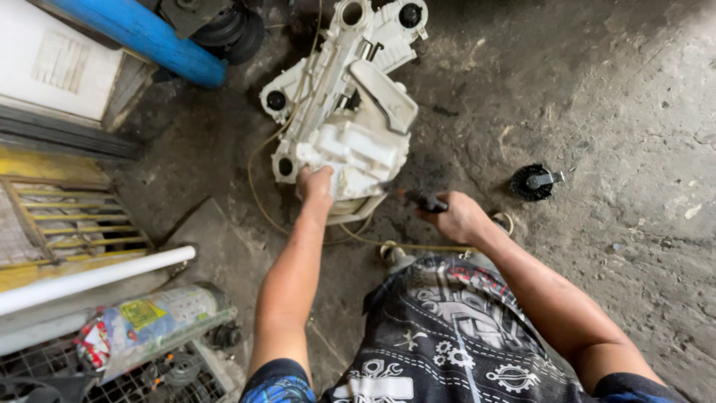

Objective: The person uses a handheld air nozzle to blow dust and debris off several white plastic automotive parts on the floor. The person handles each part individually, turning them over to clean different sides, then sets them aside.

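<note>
Carefully keep left hand (316, 183) clamped on white plastic housing (350, 112) edge, right hand (456, 218) closed around dark-handled tool (422, 200), tip steady against housing, not slipping.

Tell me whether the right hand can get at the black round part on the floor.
Probably yes: the right hand holds a dark tool, and bare floor lies between it and the black round part.

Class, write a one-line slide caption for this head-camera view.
Left hand steadies a white plastic housing on the concrete floor while the right hand holds a dark-handled tool.
</note>
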